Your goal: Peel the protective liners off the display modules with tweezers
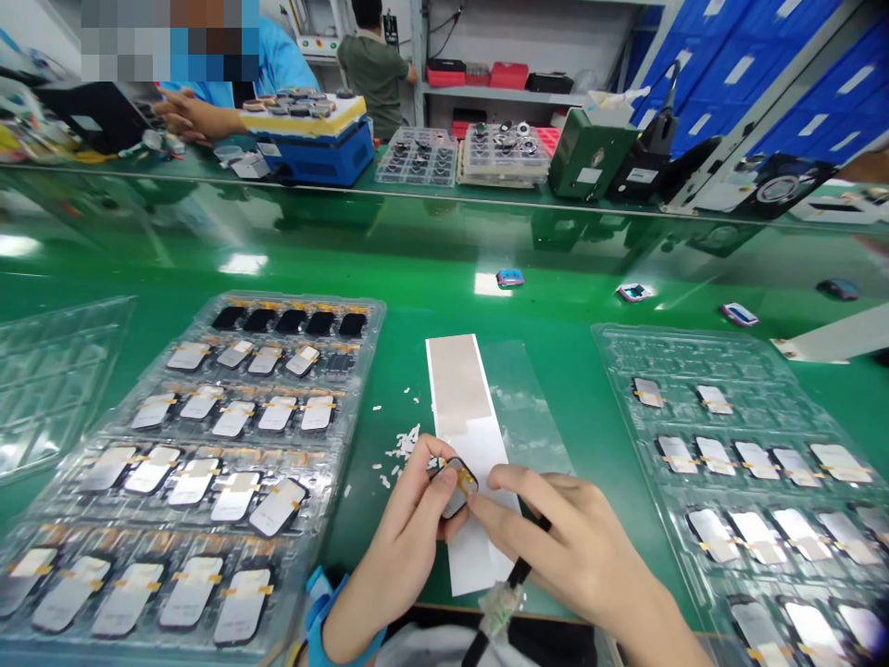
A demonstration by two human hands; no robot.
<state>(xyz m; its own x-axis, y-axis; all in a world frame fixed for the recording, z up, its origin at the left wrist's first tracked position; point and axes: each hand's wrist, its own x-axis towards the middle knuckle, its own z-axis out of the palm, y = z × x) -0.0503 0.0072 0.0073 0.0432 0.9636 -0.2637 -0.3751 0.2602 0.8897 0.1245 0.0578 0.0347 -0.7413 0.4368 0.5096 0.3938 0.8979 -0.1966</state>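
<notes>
My left hand (420,505) is closed around a small display module (457,489), pinching it between thumb and fingers. The module has a dark rim, a grey back and orange tape strips. My right hand (556,528) is beside it, one fingertip at the module's right edge and another finger raised apart from it. No object shows between those right fingertips. Below the hands lies a long white sheet (479,565) with a beige upper section (458,384). Small white scraps (406,443) are scattered left of it. A black cord (518,574) runs under my right hand.
A clear tray (371,357) of display modules stands left, another tray (618,371) of modules right. An unfilled clear tray (62,371) lies far left. Several small devices, one a blue-pink case (510,277), lie further back. A person in blue (284,60) sits beyond the ledge.
</notes>
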